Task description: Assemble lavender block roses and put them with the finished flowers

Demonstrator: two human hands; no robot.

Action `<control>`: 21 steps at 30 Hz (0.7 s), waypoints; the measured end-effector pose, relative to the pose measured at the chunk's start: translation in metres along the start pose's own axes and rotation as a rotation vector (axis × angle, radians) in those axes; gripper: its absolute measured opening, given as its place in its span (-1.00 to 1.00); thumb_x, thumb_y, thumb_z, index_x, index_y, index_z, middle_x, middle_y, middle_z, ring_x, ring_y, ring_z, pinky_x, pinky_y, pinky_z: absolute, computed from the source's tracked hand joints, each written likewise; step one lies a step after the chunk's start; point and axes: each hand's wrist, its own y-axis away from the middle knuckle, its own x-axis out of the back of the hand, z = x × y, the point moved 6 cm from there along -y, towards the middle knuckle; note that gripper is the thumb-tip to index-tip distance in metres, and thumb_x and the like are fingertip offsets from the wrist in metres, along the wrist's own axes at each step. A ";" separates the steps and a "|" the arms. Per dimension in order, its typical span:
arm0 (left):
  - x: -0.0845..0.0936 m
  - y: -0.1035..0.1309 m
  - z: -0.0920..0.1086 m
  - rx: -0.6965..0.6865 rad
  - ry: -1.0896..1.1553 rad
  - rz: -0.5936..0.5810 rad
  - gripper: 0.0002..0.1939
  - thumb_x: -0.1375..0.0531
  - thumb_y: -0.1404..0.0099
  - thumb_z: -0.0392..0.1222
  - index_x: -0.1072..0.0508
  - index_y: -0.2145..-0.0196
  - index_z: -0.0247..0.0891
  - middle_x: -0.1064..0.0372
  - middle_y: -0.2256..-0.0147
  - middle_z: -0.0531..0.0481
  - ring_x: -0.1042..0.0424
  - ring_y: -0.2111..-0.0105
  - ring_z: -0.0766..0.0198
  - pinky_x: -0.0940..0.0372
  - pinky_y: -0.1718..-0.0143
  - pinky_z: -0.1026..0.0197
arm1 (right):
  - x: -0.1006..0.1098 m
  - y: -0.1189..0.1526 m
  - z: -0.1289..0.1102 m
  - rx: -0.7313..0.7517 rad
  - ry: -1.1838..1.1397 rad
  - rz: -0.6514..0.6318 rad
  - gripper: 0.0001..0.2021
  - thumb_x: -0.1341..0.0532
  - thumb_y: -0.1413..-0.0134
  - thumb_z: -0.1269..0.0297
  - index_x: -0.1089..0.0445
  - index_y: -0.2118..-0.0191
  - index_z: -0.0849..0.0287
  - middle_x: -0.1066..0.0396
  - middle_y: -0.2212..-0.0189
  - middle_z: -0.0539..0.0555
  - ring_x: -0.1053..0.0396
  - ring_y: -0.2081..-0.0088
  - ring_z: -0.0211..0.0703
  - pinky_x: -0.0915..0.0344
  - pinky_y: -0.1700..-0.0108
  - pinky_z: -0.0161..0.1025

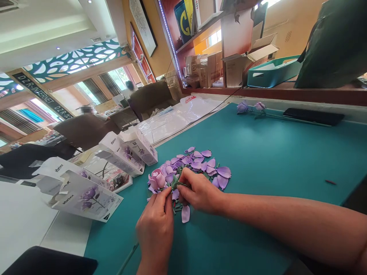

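Both hands meet over a pile of loose purple petals (pixel 197 162) on the green mat. My left hand (pixel 157 221) pinches a green piece (pixel 174 185) beneath a pink-purple rose bloom (pixel 157 178). From the right, my right hand (pixel 200 191) grips the same green part with thumb and forefinger. A green stem (pixel 128 259) runs down to the lower left past my left hand. One pale petal (pixel 185 214) lies just below my right hand, beside small dark green pieces.
Open flower-printed boxes (pixel 88 196) stand at the left. Two finished purple flowers (pixel 242 107) and a black phone-like object (pixel 312 115) lie at the back. A teal basket (pixel 272 72) and cardboard boxes stand on the ledge. Two people sit far behind.
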 end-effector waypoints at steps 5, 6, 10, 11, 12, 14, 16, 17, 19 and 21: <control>0.001 0.000 -0.001 -0.003 -0.035 0.022 -0.75 -0.03 -0.35 -0.15 -0.50 0.20 -0.19 -0.51 0.32 0.02 -0.50 0.33 0.25 -0.28 0.39 0.27 | 0.000 -0.001 0.003 -0.012 -0.053 0.010 -0.86 -0.06 -0.08 0.43 -0.04 0.40 0.11 -0.35 0.63 -0.11 -0.35 0.57 -0.29 -0.15 0.52 -0.39; 0.000 0.000 -0.001 -0.010 -0.040 0.017 -0.75 -0.03 -0.35 -0.15 -0.50 0.19 -0.19 -0.51 0.32 0.02 -0.49 0.33 0.25 -0.28 0.38 0.27 | 0.000 -0.001 0.004 -0.014 -0.060 0.005 -0.86 -0.06 -0.08 0.43 -0.04 0.39 0.10 -0.34 0.63 -0.12 -0.35 0.57 -0.29 -0.15 0.53 -0.39; -0.002 0.000 0.001 -0.044 -0.061 0.009 -0.77 -0.05 -0.35 -0.18 -0.48 0.18 -0.18 -0.51 0.33 0.04 -0.49 0.34 0.25 -0.27 0.37 0.27 | -0.001 -0.001 0.003 -0.019 -0.053 -0.010 -0.86 -0.05 -0.07 0.44 -0.03 0.40 0.10 -0.32 0.64 -0.12 -0.34 0.58 -0.28 -0.14 0.54 -0.39; -0.002 0.000 0.002 -0.051 -0.067 0.013 -0.78 -0.05 -0.35 -0.18 -0.48 0.18 -0.18 -0.51 0.33 0.04 -0.49 0.35 0.25 -0.26 0.37 0.28 | -0.001 -0.001 0.003 -0.019 -0.040 -0.007 -0.86 -0.05 -0.07 0.44 -0.03 0.40 0.10 -0.32 0.64 -0.12 -0.34 0.57 -0.28 -0.13 0.53 -0.39; -0.002 0.000 0.002 -0.058 -0.075 0.017 -0.79 -0.06 -0.34 -0.19 -0.48 0.18 -0.18 -0.51 0.34 0.04 -0.49 0.35 0.26 -0.26 0.37 0.28 | -0.001 -0.001 0.002 -0.018 -0.021 0.000 -0.86 -0.05 -0.07 0.43 -0.03 0.41 0.10 -0.32 0.64 -0.11 -0.33 0.57 -0.28 -0.11 0.53 -0.38; -0.002 0.001 0.003 -0.079 -0.101 0.034 -0.80 -0.06 -0.34 -0.20 -0.48 0.19 -0.19 -0.50 0.36 0.04 -0.48 0.37 0.25 -0.24 0.38 0.28 | 0.001 -0.002 0.002 -0.015 0.029 0.022 -0.85 -0.06 -0.07 0.43 -0.03 0.42 0.11 -0.32 0.63 -0.11 -0.31 0.57 -0.28 -0.08 0.52 -0.37; -0.001 0.002 0.005 -0.111 -0.132 0.056 -0.80 -0.07 -0.34 -0.20 -0.48 0.18 -0.20 -0.49 0.37 0.03 -0.47 0.39 0.24 -0.22 0.40 0.27 | 0.002 -0.002 0.001 -0.007 0.078 0.042 -0.84 -0.06 -0.06 0.44 -0.02 0.43 0.11 -0.30 0.63 -0.11 -0.29 0.57 -0.28 -0.03 0.52 -0.36; -0.001 0.002 0.006 -0.125 -0.145 0.067 -0.80 -0.07 -0.34 -0.20 -0.48 0.18 -0.21 -0.49 0.37 0.02 -0.47 0.39 0.24 -0.21 0.40 0.27 | 0.002 -0.002 0.001 -0.004 0.095 0.048 -0.84 -0.06 -0.06 0.44 -0.02 0.43 0.11 -0.29 0.63 -0.11 -0.27 0.57 -0.29 -0.01 0.51 -0.36; 0.000 0.002 0.008 -0.139 -0.167 0.078 -0.80 -0.08 -0.33 -0.22 -0.48 0.17 -0.22 -0.49 0.37 0.02 -0.47 0.39 0.23 -0.20 0.41 0.26 | 0.003 -0.003 0.000 0.000 0.120 0.054 -0.83 -0.06 -0.06 0.44 -0.01 0.43 0.11 -0.27 0.64 -0.11 -0.25 0.57 -0.29 0.03 0.51 -0.35; -0.001 0.003 0.008 -0.135 -0.184 0.075 -0.80 -0.08 -0.33 -0.23 -0.48 0.17 -0.22 -0.50 0.36 0.02 -0.47 0.39 0.23 -0.19 0.42 0.26 | 0.003 -0.003 -0.001 0.002 0.139 0.060 -0.82 -0.07 -0.06 0.44 0.00 0.43 0.11 -0.25 0.64 -0.12 -0.22 0.58 -0.30 0.06 0.51 -0.34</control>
